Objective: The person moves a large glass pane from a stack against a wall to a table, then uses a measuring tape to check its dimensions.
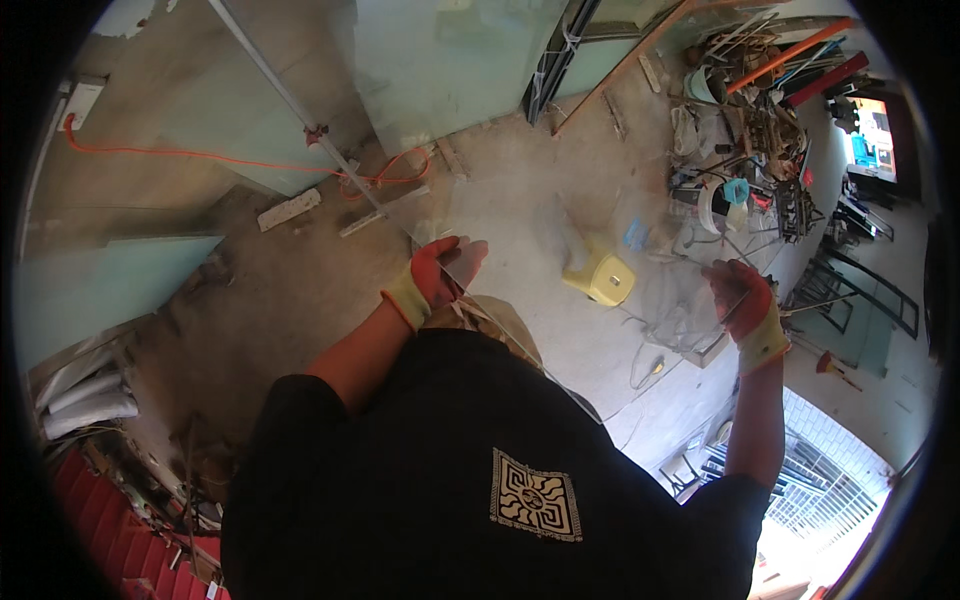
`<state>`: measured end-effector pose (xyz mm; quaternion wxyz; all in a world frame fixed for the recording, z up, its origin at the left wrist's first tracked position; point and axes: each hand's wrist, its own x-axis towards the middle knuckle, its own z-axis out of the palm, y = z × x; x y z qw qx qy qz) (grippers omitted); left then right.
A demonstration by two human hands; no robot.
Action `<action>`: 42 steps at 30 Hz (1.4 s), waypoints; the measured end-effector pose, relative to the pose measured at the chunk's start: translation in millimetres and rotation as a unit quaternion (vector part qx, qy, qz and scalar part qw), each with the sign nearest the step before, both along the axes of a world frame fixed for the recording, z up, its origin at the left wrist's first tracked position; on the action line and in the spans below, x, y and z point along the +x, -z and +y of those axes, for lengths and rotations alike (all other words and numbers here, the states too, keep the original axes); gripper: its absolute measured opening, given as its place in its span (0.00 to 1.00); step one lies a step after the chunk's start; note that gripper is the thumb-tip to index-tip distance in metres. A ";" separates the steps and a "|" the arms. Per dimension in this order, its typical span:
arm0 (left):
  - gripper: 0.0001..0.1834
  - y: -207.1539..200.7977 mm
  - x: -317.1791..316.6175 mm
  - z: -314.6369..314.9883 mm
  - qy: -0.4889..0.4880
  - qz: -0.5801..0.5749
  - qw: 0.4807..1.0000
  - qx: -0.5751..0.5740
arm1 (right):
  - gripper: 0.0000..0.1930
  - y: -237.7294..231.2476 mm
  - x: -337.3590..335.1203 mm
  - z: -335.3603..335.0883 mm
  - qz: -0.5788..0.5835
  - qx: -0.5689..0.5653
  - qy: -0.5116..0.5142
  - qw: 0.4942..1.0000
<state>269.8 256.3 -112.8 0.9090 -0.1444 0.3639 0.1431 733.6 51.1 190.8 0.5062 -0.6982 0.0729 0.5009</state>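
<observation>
"Glass first, in the head view: where is our large, clear, flat pane [600, 350]?"

"Between us and the yellow plastic stool [605, 278], reaching past it to both sides. Our left hand [440, 275], in a red-palmed, cream-cuffed glove, clasps an edge left of the stool, fingers fairly straight. Our right hand [742, 300], gloved alike, seems to grip the other side, right of the stool."

"How should we handle it well?"

"We'd share the weight evenly, turn slowly and let no corner knock the stool; thin glass could flex or chip."

"What can't we make out?"

"The pane's far outline melts into the dusty grey concrete floor [510, 190] around the stool. Our right fingers' hold is partly hidden, and that pale, see-through tangle of loops [690, 310] right of the stool could be wire or plastic."
</observation>
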 end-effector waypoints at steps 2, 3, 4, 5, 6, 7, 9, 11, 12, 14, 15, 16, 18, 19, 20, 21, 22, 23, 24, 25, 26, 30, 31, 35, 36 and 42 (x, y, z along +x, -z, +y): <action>0.16 7.3 7.4 0.7 0.046 0.008 0.999 0.028 | 0.13 -17.7 -7.4 33.7 -0.078 -0.064 0.018 0.995; 0.16 4.7 14.0 2.2 0.073 0.011 0.996 0.042 | 0.13 -22.6 -1.7 40.4 -0.072 -0.074 -0.004 0.995; 0.15 1.7 22.2 1.5 0.073 0.020 0.997 0.017 | 0.13 -26.5 5.2 46.0 -0.066 -0.085 -0.025 0.994; 0.14 -1.3 29.4 0.5 0.073 0.030 0.997 -0.009 | 0.13 -29.2 13.0 50.3 -0.059 -0.096 -0.045 0.993; 0.14 -5.6 38.1 -0.7 0.077 0.039 0.996 -0.036 | 0.14 -29.8 20.8 50.9 -0.066 -0.099 -0.060 0.991; 0.13 4.7 44.7 -3.0 0.062 0.031 0.995 -0.075 | 0.14 -24.4 30.2 52.5 -0.070 -0.100 -0.078 0.989; 0.13 31.3 50.1 -22.6 0.068 0.022 0.997 -0.030 | 0.16 -20.3 39.0 64.7 -0.075 -0.124 -0.041 0.989; 0.14 19.7 67.4 -30.1 0.061 0.057 0.995 -0.050 | 0.17 -20.2 47.3 68.8 -0.106 -0.156 -0.055 0.981; 0.15 -22.6 84.1 -22.5 0.054 0.097 0.990 -0.093 | 0.18 -18.1 54.6 64.3 -0.119 -0.173 -0.059 0.976; 0.19 -33.8 99.5 -27.3 0.056 0.104 0.982 -0.148 | 0.19 -14.3 74.5 59.7 -0.117 -0.168 -0.085 0.975; 0.21 -4.4 102.8 -45.3 0.064 0.071 0.982 -0.165 | 0.19 -10.0 93.1 55.9 -0.102 -0.155 -0.106 0.977; 0.24 23.4 106.0 -64.5 0.075 0.040 0.979 -0.185 | 0.19 -7.2 105.2 50.9 -0.085 -0.145 -0.126 0.978; 0.30 66.5 105.2 -106.9 0.096 -0.111 0.986 -0.084 | 0.20 -10.6 99.4 59.5 -0.130 -0.165 -0.130 0.969; 0.33 66.8 107.6 -115.7 0.110 -0.185 0.976 -0.032 | 0.20 -9.4 103.3 54.3 -0.129 -0.160 -0.142 0.968; 0.35 67.4 113.4 -124.6 0.134 -0.119 0.982 -0.065 | 0.20 -9.0 106.3 49.8 -0.128 -0.155 -0.154 0.967; 0.37 48.3 123.9 -128.9 0.159 -0.050 0.981 -0.099 | 0.20 -6.3 106.0 46.6 -0.136 -0.165 -0.152 0.965; 0.39 37.3 129.4 -134.9 0.180 0.018 0.975 -0.131 | 0.19 -7.6 100.9 50.4 -0.146 -0.174 -0.154 0.962; 0.41 48.4 131.0 -151.1 0.238 0.000 0.966 -0.102 | 0.19 -9.3 98.8 51.2 -0.156 -0.183 -0.156 0.958; 0.37 80.5 127.6 -174.5 0.202 -0.166 0.960 -0.103 | 0.19 -16.7 96.0 54.2 -0.158 -0.182 -0.171 0.955; 0.33 125.6 120.1 -202.0 0.161 -0.326 0.926 -0.098 | 0.18 -22.5 91.6 57.0 -0.159 -0.180 -0.187 0.953; 0.37 99.5 126.8 -203.5 0.212 -0.191 0.954 -0.089 | 0.18 -17.1 94.0 49.9 -0.154 -0.177 -0.197 0.952; 0.42 36.6 133.5 -193.9 0.250 -0.013 0.966 -0.060 | 0.17 -17.0 100.3 37.3 -0.131 -0.191 -0.168 0.958; 0.40 30.3 129.4 -187.1 0.239 -0.023 0.971 -0.022 | 0.17 -16.3 99.6 34.5 -0.136 -0.192 -0.157 0.959; 0.29 5.4 131.6 -152.1 0.122 0.073 0.989 -0.041 | 0.18 -16.9 90.2 25.8 -0.144 -0.184 -0.127 0.964; 0.26 7.8 130.2 -142.3 0.109 0.054 0.992 -0.032 | 0.18 -17.6 89.0 24.1 -0.150 -0.177 -0.135 0.963; 0.13 31.8 102.7 -84.3 -0.030 0.016 0.997 -0.075 | 0.16 -3.0 78.4 33.6 -0.099 -0.122 -0.079 0.984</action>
